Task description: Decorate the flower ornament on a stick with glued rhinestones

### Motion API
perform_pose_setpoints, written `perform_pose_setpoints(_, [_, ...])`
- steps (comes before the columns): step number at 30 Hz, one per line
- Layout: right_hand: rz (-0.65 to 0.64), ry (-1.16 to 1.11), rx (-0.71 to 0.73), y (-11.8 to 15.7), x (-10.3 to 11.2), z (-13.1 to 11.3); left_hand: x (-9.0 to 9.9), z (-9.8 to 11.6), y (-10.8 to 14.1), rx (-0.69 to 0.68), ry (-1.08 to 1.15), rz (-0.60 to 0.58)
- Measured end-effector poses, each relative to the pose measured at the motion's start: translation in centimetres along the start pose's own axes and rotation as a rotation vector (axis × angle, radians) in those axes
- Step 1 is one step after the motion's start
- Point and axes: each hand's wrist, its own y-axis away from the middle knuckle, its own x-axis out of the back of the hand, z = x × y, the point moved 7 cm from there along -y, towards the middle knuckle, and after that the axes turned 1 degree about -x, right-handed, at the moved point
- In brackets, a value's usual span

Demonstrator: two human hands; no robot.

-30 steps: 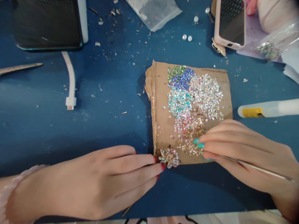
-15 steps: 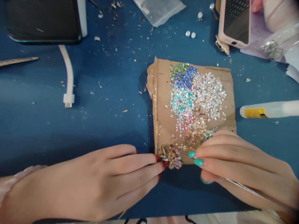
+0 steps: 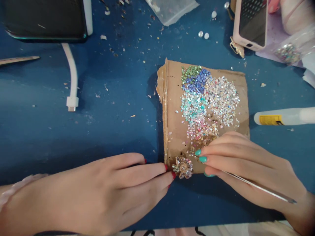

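Observation:
My left hand (image 3: 115,193), red-nailed, is closed at the fingertips on the edge of a small glittering flower ornament (image 3: 182,167). The flower faces upward over the lower left corner of a cardboard piece (image 3: 173,131). Between the green-nailed fingers of my right hand (image 3: 243,167) is a thin silver tool (image 3: 261,188). Its tip is close to the flower's upper right side; whether they touch I cannot tell. Colour-sorted shiny chips (image 3: 221,100) lie on the cardboard, green, blue, turquoise, white and pink, partly covered by my right hand.
A glue pen (image 3: 280,117) lies right of the cardboard. At upper left are a black device (image 3: 45,21) and a white cable (image 3: 73,75). Pearl beads (image 3: 200,34), a plastic bag (image 3: 171,11) and a phone (image 3: 253,24) lie at the back. Another person's hand (image 3: 296,16) is at upper right.
The flower has turned to face more upward. My right hand has shifted slightly left and up, and more of the tool's shaft shows. The left hand is nearly still.

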Motion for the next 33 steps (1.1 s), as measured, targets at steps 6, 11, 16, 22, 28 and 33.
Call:
perform_pose_setpoints(6, [0.017,0.005,0.014,0.05,-0.08,-0.05,-0.69,0.22,0.19,0.109,0.047,0.008])
perform_pose_setpoints(11, [0.040,0.032,0.002,0.23,0.18,-0.11,-0.69,0.30,0.26,0.084,0.033,-0.002])
perform_pose_setpoints(16, [0.028,0.005,0.014,0.14,0.02,-0.14,-0.56,0.34,0.26,0.074,0.031,-0.001])
perform_pose_setpoints(22, [0.025,0.020,0.018,-0.08,0.13,-0.20,-0.71,0.34,0.19,0.080,0.028,0.001])
perform_pose_setpoints(28, [-0.008,0.002,0.029,-0.09,-0.22,-0.07,-0.83,0.38,0.23,0.091,0.045,0.002])
perform_pose_setpoints(33, [0.001,0.012,0.025,-0.10,-0.38,0.02,-0.60,0.13,0.10,0.104,0.033,0.010])
